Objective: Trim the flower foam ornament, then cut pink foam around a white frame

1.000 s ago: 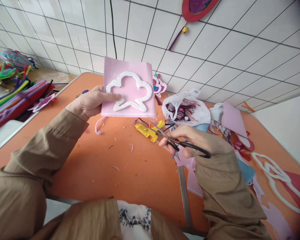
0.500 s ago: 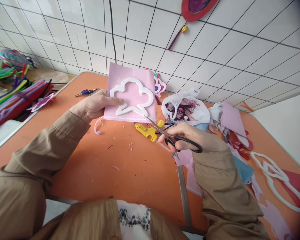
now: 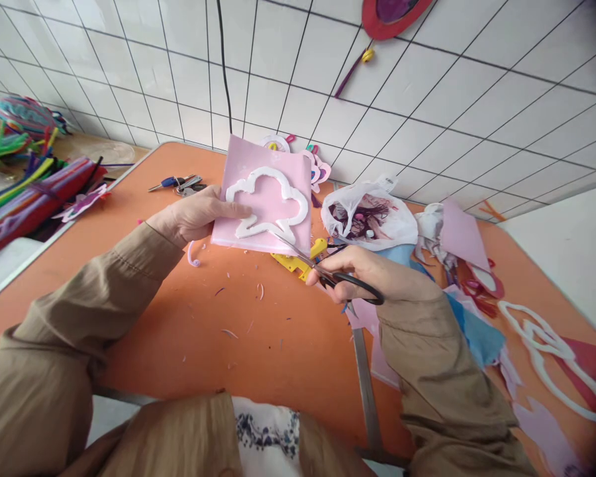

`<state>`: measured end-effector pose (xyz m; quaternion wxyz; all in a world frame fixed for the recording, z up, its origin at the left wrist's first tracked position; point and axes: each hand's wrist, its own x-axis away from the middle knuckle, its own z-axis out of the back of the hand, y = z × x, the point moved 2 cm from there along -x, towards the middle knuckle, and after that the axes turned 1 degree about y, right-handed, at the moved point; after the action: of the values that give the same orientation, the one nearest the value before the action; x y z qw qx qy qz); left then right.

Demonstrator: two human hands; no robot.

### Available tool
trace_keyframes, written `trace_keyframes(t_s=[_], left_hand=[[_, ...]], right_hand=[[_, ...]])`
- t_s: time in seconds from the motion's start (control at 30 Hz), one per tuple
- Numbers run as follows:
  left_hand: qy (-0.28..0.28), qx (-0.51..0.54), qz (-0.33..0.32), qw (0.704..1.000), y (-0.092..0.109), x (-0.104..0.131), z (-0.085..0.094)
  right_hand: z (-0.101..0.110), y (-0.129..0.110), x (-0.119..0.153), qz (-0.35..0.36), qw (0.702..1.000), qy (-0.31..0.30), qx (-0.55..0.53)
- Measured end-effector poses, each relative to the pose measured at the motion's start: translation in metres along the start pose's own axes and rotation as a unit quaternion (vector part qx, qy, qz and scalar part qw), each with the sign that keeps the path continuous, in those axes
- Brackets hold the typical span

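Note:
A pink sheet (image 3: 263, 205) with a raised white outline shape (image 3: 298, 211) on it is held up over the table by my left hand (image 3: 196, 215), its thumb lying on the front and the fingers behind. My right hand (image 3: 362, 271) is closed on black-handled scissors (image 3: 350, 283). The blades reach left to the sheet's lower edge, just below the white outline. Behind the scissors, a yellow glue gun (image 3: 294, 265) lies on the table, partly covered by the sheet. Small clippings are scattered below it.
On the orange table (image 3: 258, 358), keys (image 3: 179, 183) lie at the back left. A white plastic bag (image 3: 397, 218) holds dark strands. White loops (image 3: 541, 338) and scraps lie right; pipe cleaners (image 3: 44, 192) are bundled left. A tiled wall rises behind.
The sheet and my left hand have moved slightly right and down. My right hand has shifted left with the scissors, whose tips now overlap the sheet further in.

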<state>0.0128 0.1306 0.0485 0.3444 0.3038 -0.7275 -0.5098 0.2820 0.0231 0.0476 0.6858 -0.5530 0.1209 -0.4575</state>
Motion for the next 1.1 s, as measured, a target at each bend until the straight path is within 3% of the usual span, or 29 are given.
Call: trace_keyframes(t_s=[0.33, 0.53, 0.9, 1.1], left_hand=[[-0.015, -0.001, 0.001, 1.000, 0.001, 0.003, -0.005], [-0.037, -0.007, -0.007, 0.999, 0.001, 0.000, 0.001], [0.002, -0.017, 0.007, 1.000, 0.002, 0.005, -0.007], [-0.012, -0.009, 0.006, 1.000, 0.001, 0.003, -0.007]], right_hand=[[-0.002, 0.008, -0.001, -0.016, 1.000, 0.022, 0.001], [-0.002, 0.001, 0.001, -0.037, 0.999, 0.002, -0.018], [-0.003, 0.000, 0.000, -0.018, 1.000, 0.008, -0.021], [-0.003, 0.006, -0.002, -0.005, 1.000, 0.010, -0.015]])
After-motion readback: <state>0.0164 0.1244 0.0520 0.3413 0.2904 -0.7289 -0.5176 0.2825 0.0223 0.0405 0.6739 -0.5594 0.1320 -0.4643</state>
